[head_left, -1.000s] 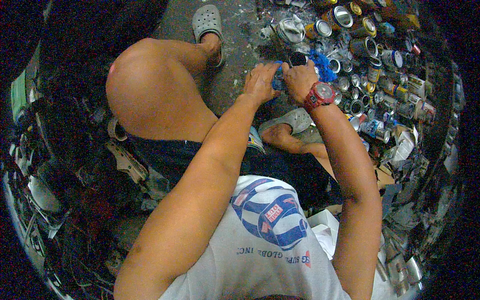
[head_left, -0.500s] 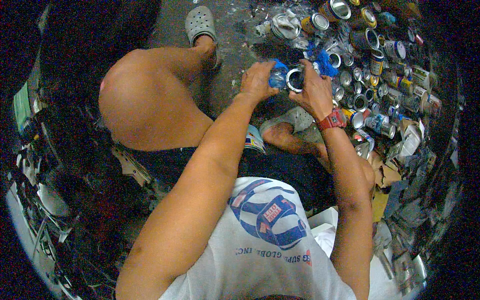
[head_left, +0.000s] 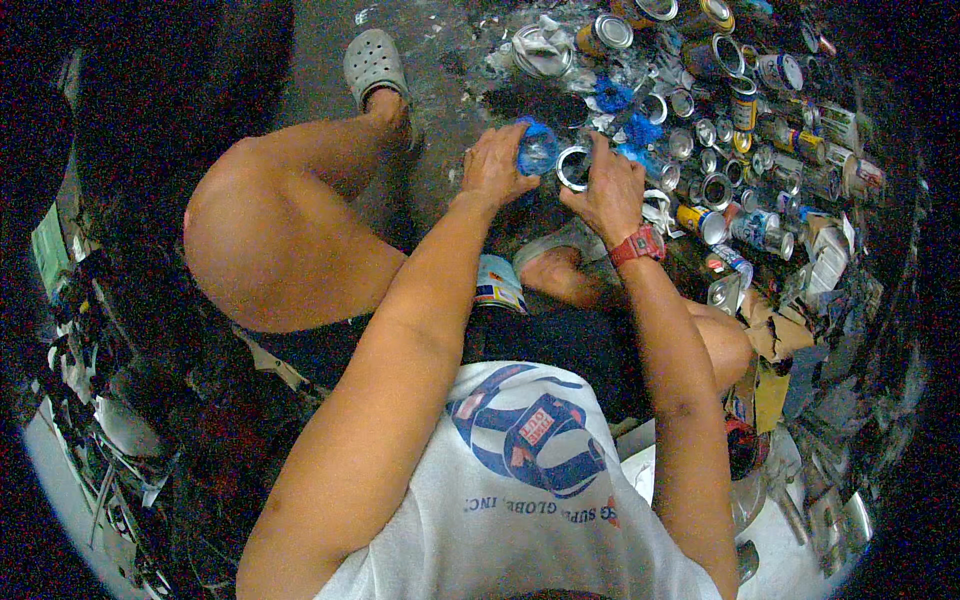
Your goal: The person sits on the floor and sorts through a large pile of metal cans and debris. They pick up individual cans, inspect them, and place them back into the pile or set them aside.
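Note:
My left hand [head_left: 493, 167] is closed around a clear blue plastic piece [head_left: 538, 150], rounded like part of a bottle. My right hand [head_left: 612, 192], with a red watch [head_left: 637, 244] at the wrist, grips a small open can whose pale metal rim [head_left: 561, 163] faces up. A narrow gap separates the plastic piece from the can. Both are held out in front of my knees, over the dark floor. What is inside the can is too dark to make out. A paint can [head_left: 497, 284] with a coloured label stands between my legs, partly hidden by my left forearm.
Many used cans [head_left: 745, 105] lie and stand on the floor at the right. Blue crumpled scraps [head_left: 640, 132] sit just beyond my right hand. Torn cardboard [head_left: 780, 333] lies beside my right knee. A wide tin [head_left: 541, 50] stands ahead.
The blue plastic piece and the can, close together before, are now apart. The whole view has shifted slightly, so the cans and my left foot appear further left and higher.

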`<action>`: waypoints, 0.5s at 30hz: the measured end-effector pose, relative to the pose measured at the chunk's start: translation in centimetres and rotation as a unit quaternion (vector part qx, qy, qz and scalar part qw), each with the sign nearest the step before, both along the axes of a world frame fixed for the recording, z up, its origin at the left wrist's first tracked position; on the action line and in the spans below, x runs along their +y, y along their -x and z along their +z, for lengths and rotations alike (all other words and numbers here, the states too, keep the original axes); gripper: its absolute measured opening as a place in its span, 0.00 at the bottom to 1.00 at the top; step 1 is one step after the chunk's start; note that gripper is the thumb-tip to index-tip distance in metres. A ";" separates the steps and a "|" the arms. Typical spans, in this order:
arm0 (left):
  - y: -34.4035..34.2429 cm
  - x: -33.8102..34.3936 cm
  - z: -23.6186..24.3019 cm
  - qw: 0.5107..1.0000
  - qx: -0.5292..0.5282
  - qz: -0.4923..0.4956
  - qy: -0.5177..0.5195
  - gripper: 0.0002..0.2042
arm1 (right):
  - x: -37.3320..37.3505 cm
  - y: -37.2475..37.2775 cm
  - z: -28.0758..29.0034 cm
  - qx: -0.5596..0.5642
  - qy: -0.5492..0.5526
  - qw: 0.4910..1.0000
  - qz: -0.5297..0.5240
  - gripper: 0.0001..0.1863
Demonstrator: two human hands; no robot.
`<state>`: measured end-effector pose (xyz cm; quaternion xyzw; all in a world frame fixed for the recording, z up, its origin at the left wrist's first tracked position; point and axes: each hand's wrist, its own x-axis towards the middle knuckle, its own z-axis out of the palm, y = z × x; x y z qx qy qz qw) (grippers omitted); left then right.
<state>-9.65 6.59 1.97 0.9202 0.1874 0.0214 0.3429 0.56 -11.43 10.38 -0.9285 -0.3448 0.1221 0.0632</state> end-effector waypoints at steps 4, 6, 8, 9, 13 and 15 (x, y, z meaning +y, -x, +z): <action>0.1 -0.1 1.1 1.000 0.022 0.002 0.010 0.49 | -0.2 -0.2 -0.7 -0.005 -0.002 1.000 -0.013 0.52; 0.2 -0.1 1.3 1.000 0.025 -0.002 -0.003 0.48 | -0.3 -0.5 -2.1 -0.011 -0.011 0.999 -0.035 0.52; 0.2 -0.2 1.4 1.000 0.026 -0.007 -0.005 0.48 | -0.3 -0.8 -4.5 -0.009 -0.025 0.996 -0.085 0.52; 0.2 -0.1 1.4 1.000 0.025 -0.008 -0.001 0.47 | -0.3 -0.8 -5.7 -0.009 -0.033 0.993 -0.109 0.53; 0.2 -0.2 1.7 1.000 0.025 -0.011 -0.015 0.47 | -0.1 -0.1 -9.0 -0.036 -0.067 0.983 -0.165 0.51; 0.2 -0.3 1.7 0.999 0.022 -0.014 -0.020 0.46 | -0.3 0.7 -11.1 -0.065 -0.077 0.980 -0.172 0.52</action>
